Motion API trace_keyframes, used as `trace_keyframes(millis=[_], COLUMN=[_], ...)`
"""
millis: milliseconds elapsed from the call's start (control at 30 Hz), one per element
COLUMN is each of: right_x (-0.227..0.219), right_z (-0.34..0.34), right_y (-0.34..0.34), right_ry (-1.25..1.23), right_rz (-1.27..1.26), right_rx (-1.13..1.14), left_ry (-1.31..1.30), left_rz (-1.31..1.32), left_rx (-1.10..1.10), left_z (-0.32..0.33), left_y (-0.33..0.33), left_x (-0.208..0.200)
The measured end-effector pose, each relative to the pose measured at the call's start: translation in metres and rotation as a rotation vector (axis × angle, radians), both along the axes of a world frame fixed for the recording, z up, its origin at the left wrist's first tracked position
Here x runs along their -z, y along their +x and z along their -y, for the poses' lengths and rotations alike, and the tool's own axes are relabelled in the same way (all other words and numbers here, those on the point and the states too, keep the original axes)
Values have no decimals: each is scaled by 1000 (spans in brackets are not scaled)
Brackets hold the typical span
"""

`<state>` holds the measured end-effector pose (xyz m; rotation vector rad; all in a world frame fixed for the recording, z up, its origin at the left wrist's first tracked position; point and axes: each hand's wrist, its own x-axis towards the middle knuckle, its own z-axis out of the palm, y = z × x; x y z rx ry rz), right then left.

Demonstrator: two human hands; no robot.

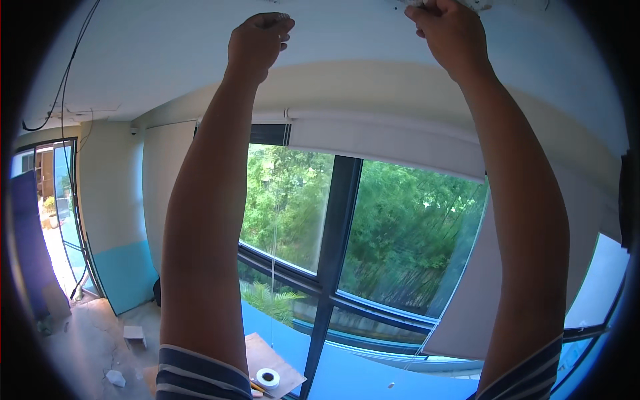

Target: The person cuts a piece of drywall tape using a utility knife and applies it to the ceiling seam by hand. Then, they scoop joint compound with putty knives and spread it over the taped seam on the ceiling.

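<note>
Both arms are held up toward the ceiling [347,40], prob. b/c its ht. has to be met overhead. Daylight is let in by the big window [413,233]; the roller blind [380,141] above it is part rolled, poss. for that reason. The R hand [459,35] is held at the ceiling by a rough whitish patch [481,5]; its thumb & forefinger are pressed together, but whether anything is pinched can't be told. The L hand [257,43] is held just under the ceiling, fingers curled in. Down low, a tan board [287,363] is set near the window w/ a tape roll [268,386] on it, prob. for easy reach. Smallest, a pale bit [284,17] is apparently pinched in the L fingertips; its kind can't be told. Re edges: a wide gap is left btwn the hands, dangling cables [65,85] are hung well off to the L, the blind is crossed by the R forearm, & the R fingers are cut by the upper rim, so room above isn't shown.
</note>
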<state>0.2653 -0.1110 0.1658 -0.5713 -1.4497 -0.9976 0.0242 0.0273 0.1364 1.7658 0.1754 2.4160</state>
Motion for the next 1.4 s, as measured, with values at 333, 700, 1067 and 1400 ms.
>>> trace_keyframes(millis=[333,700,1067,1400], right_x=[-52,-66,-65,-60], right_z=[-50,-49,-46,-42], right_y=[-34,-42,-45,-54], right_ry=[512,562,571,505], right_rz=[28,-36,-81,-99], right_rx=[231,355,416,386], left_ry=[2,169,154,301], left_rz=[97,224,229,259], left_rx=[-39,-172,-223,-314], left_z=[-29,-57,-56,-63], left_y=[-24,-20,-22,-25], left_x=[-42,-78,-82,-89])
